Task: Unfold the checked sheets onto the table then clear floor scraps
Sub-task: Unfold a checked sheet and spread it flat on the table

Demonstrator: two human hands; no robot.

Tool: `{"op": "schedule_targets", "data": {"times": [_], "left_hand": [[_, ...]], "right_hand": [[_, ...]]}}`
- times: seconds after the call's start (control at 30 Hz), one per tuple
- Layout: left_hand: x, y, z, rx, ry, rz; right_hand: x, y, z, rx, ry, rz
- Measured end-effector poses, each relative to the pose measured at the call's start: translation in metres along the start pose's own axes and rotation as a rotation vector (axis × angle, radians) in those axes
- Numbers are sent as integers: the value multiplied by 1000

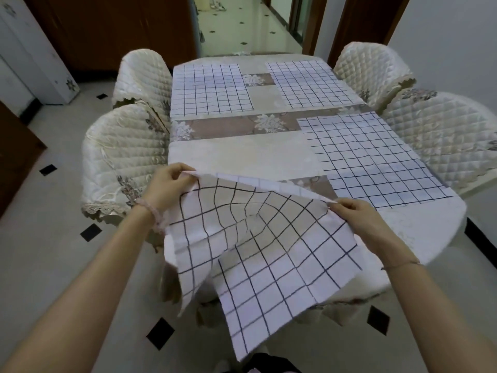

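I hold a white checked sheet (258, 251) with dark grid lines over the near edge of the table (242, 154). My left hand (166, 185) pinches its upper left corner and my right hand (357, 215) pinches its upper right corner. The sheet sags in the middle, half unfolded, with its lower part hanging down past the table edge. Three more checked sheets lie flat on the table: one at the far left (209, 90), one at the far right (309, 83), one at the near right (376, 162).
Four quilted cream chairs flank the table, two on the left (118, 157) and two on the right (443, 135). The pale tiled floor (53, 238) has small black diamond insets. A white cabinet (32, 55) stands at the far left; a hallway opens behind the table.
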State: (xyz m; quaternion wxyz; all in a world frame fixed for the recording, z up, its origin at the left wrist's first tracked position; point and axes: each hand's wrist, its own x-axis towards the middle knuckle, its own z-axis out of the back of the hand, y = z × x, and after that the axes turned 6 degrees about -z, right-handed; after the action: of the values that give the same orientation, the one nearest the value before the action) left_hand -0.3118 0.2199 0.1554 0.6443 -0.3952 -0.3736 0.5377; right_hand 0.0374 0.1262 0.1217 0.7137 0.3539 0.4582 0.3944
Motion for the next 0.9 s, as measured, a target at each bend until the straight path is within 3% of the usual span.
{"op": "schedule_targets", "data": {"times": [0.17, 0.37, 0.73, 0.9], "left_hand": [[36, -7, 30, 149, 178, -7], [56, 35, 31, 275, 341, 164], [42, 123, -4, -50, 67, 487], [37, 139, -4, -112, -44, 550]], "right_hand": [[27, 24, 20, -153, 132, 65], [72, 20, 26, -248, 200, 18], [120, -38, 8, -390, 177, -160], [108, -59, 14, -155, 92, -249]]}}
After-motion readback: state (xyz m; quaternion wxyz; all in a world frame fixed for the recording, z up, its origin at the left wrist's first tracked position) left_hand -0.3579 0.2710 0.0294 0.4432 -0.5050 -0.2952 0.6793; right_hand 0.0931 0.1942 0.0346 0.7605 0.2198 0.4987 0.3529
